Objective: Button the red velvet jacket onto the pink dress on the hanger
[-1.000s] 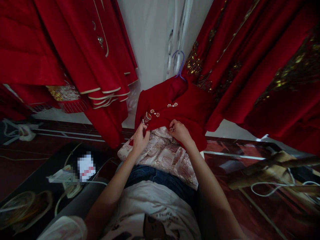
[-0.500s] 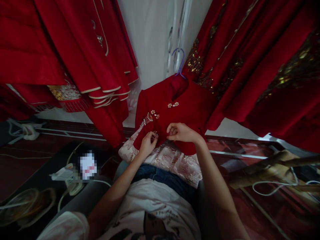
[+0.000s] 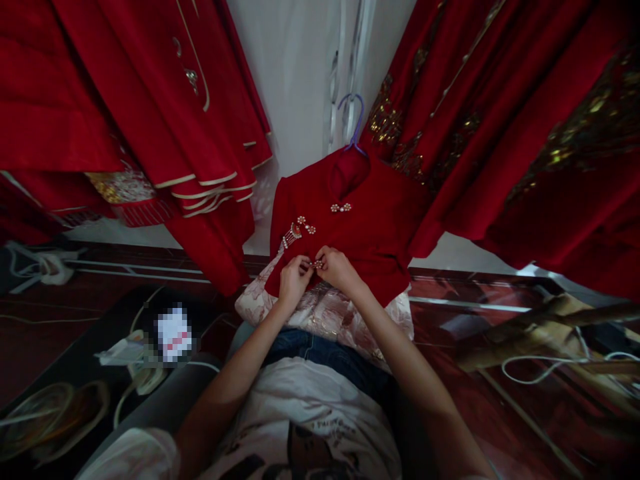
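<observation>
Head view: at the far left, red robes with cream piping [image 3: 165,120] hang down, and under them a white cable [image 3: 43,265] lies on the dark floor. Towards the middle, a pale brocade cloth [image 3: 345,317] is spread over the person's lap. The small red jacket [image 3: 370,227] hangs from a purple hanger [image 3: 353,113], and its lower hem lies over the far edge of the brocade cloth. A tasselled brooch [image 3: 294,233] sits on the jacket's left front, with a pearl button [image 3: 341,207] at the collar.

The left hand [image 3: 294,280] rests on the jacket's hem, its thumb and fingertips pinched together on the pearl fastening [image 3: 317,265]. Just to its right, the right hand [image 3: 339,268] meets it, fingertips likewise closed on the same fastening, so the two hands touch at that spot.

At the far right, red gowns with gold embroidery [image 3: 505,113] hang, and a white cord [image 3: 543,373] loops on the floor below them.
</observation>
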### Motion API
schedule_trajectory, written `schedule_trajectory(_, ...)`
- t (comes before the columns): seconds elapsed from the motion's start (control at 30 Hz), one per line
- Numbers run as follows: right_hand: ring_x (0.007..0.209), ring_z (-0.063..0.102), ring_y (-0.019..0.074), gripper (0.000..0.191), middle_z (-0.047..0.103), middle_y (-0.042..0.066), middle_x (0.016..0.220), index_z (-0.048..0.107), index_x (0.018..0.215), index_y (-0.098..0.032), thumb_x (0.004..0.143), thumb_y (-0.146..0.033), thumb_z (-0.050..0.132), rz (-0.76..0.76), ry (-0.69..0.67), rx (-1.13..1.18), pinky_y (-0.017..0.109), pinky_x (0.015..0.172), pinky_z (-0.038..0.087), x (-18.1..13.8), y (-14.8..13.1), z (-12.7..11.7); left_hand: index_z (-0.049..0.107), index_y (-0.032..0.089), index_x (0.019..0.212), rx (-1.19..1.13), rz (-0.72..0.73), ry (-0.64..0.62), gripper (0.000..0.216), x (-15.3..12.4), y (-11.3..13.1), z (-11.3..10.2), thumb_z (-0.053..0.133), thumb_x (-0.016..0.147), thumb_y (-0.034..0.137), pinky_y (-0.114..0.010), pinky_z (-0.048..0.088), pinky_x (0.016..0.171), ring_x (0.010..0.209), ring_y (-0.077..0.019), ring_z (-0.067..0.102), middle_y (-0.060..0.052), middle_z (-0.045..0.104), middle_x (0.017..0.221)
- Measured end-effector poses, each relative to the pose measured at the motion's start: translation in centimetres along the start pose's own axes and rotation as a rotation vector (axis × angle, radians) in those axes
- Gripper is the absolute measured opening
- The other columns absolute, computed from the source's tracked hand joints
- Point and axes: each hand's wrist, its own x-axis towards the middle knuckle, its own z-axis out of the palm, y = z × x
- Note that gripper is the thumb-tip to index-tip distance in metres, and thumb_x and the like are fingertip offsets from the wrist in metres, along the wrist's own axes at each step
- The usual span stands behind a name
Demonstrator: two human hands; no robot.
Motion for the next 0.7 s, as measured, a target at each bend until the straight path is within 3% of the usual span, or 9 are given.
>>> schedule_trajectory(0.23,0.072,0.063,0.0148,0.012,0.069,0.007,0.083,0.066,0.089,-0.014,0.077,-0.012,0.064,0.056,0.025,-0.024,0.023,0.068,0.045,0.1,0.1,0.1,0.062,0.019,0.093,0.05,0.084,0.024,0.01,-0.3,0.2,-0.8,0.058,0.084,0.021,-0.028,0.055,0.067,0.069,-0.0133,0.066,-0.004,0.067,0.09)
schedule_trajectory(0.47,0.07,0.066,0.0138,0.01,0.072,0.004,0.077,0.07,0.086,-0.017,0.077,-0.015,0.067,0.075,0.022,0.053,0.021,0.065,0.046,0.4,0.9,0.0,0.066,0.017,0.086,-0.293,-0.129,-0.003,0.013,0.1,0.3,-0.7,0.066,0.073,0.016,-0.029,0.06,0.071,0.072,-0.0139,0.07,-0.003,0.072,0.084)
schedule_trajectory(0.6,0.07,0.066,0.0138,0.009,0.072,0.004,0.077,0.071,0.086,-0.017,0.077,-0.015,0.067,0.064,0.011,0.096,0.021,0.065,0.048,0.6,1.4,0.1,0.067,0.015,0.086,-0.327,-0.198,-0.034,0.018,0.3,0.2,-0.4,0.067,0.068,0.01,-0.032,0.06,0.074,0.072,-0.0147,0.07,-0.005,0.073,0.085)
schedule_trajectory(0.7,0.073,0.067,0.0145,0.01,0.072,0.005,0.079,0.07,0.087,-0.016,0.078,-0.014,0.067,0.07,0.03,0.087,0.022,0.069,0.049,0.6,1.3,0.4,0.066,0.016,0.089,-0.281,-0.169,-0.029,0.021,0.3,-0.1,-0.1,0.065,0.069,0.009,-0.032,0.06,0.075,0.074,-0.0147,0.07,-0.005,0.071,0.086)
